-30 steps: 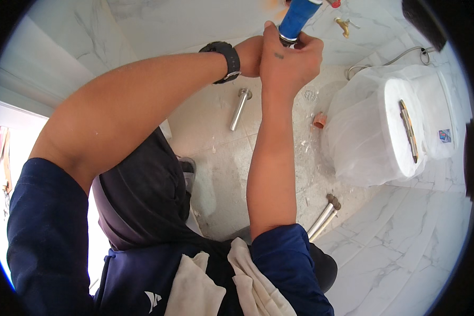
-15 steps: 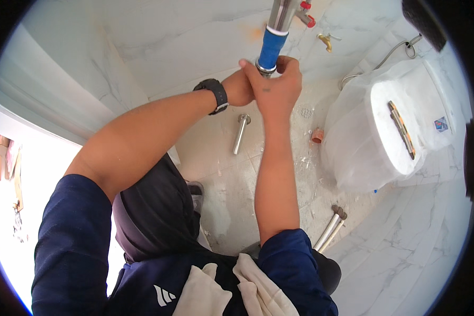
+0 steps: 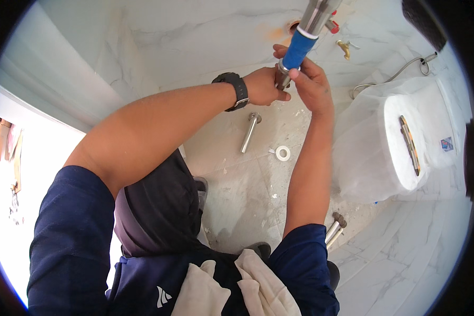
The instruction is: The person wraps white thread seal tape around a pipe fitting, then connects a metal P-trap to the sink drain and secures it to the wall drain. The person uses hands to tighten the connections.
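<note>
A chrome pipe (image 3: 319,17) slants down from the top of the view, with a blue sleeve (image 3: 300,48) around its lower part. Below the sleeve are a metal collar and a metal end fitting (image 3: 283,79). My left hand (image 3: 263,87), with a black watch on its wrist, is closed on this fitting from the left, thumb pointing to the right. From the right, my right hand (image 3: 315,87) grips around the collar. Its thumb presses the near side, and some of its fingers are hidden behind the sleeve.
On the floor lie a flanged chrome tube (image 3: 250,134) and a white tape roll (image 3: 283,153). Right stands a plastic-wrapped toilet (image 3: 353,152), tools (image 3: 410,145) on its lid. A brass tap (image 3: 344,49) and red-handled valve (image 3: 332,26) are on the wall. Several pipes (image 3: 333,231) lie lower right.
My right hand has turned from covering the fitting to gripping its right side, exposing the metal end. Hands and pipe sit further right in the view. The tape roll has come into sight.
</note>
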A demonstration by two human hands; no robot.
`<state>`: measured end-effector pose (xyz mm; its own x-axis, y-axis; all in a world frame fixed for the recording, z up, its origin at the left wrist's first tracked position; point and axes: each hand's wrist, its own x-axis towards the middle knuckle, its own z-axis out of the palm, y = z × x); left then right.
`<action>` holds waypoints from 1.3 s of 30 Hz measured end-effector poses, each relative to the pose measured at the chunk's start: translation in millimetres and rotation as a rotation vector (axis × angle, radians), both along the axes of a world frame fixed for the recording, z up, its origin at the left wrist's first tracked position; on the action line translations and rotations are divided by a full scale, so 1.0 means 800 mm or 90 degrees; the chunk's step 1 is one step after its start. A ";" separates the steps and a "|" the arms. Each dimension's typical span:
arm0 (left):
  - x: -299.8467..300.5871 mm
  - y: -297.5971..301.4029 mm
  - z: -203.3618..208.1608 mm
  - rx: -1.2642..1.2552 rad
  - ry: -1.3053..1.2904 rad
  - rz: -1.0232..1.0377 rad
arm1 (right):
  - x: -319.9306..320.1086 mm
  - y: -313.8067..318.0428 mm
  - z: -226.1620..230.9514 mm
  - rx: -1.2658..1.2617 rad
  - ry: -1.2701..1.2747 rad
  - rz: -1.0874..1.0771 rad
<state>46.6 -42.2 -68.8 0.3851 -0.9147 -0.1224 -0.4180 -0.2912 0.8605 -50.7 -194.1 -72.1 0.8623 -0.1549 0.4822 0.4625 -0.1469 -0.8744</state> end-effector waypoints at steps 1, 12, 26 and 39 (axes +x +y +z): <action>-0.001 0.000 0.001 -0.005 -0.028 0.006 | 0.000 0.001 0.001 -0.001 -0.005 -0.004; 0.003 0.000 -0.009 -0.155 -0.134 -0.016 | -0.013 0.100 0.011 -0.018 0.090 -0.529; 0.025 0.005 -0.019 -0.213 -0.203 -0.137 | 0.021 0.139 0.011 -0.147 -0.020 -0.852; 0.009 0.008 0.004 -0.022 -0.104 -0.052 | -0.012 0.022 0.001 0.106 -0.031 -0.105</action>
<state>53.7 -36.2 -65.9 0.3222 -0.9461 -0.0318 -0.5743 -0.2221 0.7879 -60.2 -176.2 -71.5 0.7952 -0.3721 0.4788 0.4867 -0.0794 -0.8700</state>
